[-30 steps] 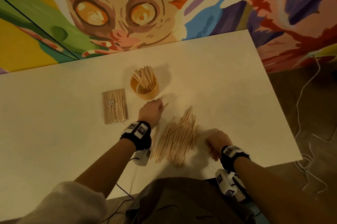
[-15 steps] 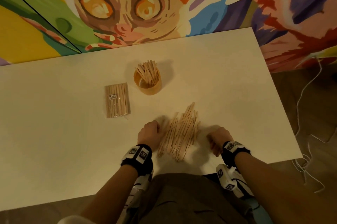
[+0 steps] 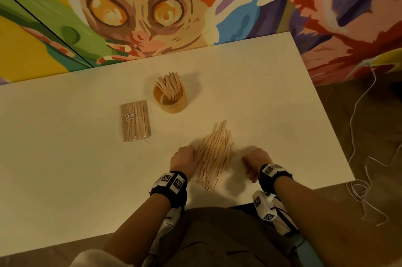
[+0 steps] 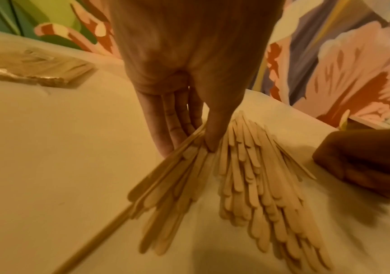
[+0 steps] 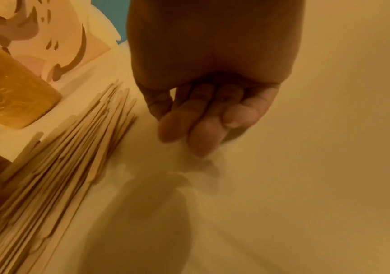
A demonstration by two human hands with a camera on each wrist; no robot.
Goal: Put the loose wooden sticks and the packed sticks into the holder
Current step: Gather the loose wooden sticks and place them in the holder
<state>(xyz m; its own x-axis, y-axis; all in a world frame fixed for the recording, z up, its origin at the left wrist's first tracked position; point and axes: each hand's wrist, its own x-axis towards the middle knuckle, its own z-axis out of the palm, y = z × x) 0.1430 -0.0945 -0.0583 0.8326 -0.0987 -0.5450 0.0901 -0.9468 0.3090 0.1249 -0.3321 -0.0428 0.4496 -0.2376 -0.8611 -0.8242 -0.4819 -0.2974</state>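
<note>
Head: loose sticks point(image 3: 214, 154) piled on table point(image 3: 65, 168) between hands; holder point(image 3: 170, 99) beyond, packed sticks point(image 3: 135, 122) at its left.
Left wrist: left hand point(image 4: 184, 89) grip pinches pile's left-edge sticks.
Right wrist: right hand point(image 5: 210, 89) grip loosely curled, empty, just right of pile.

One holder point(image 3: 170, 101) stands on the one counter point(image 3: 65, 168); it is a single round wooden cup with a bunch of sticks point(image 3: 169, 88) standing in it, too many and too overlapped to count. One sealed pack of sticks point(image 3: 135, 123) lies just left of the holder. One pile of loose sticks point(image 3: 214, 154) lies nearer the person than the holder, several dozen at a rough look, with no exact count possible because they lie stacked. Two hands are in view: the left hand point(image 3: 182, 161) at the pile's left edge, the right hand point(image 3: 254, 163) on the far side of the pile from the pack. Two wrist bands show, one on each wrist.
</note>
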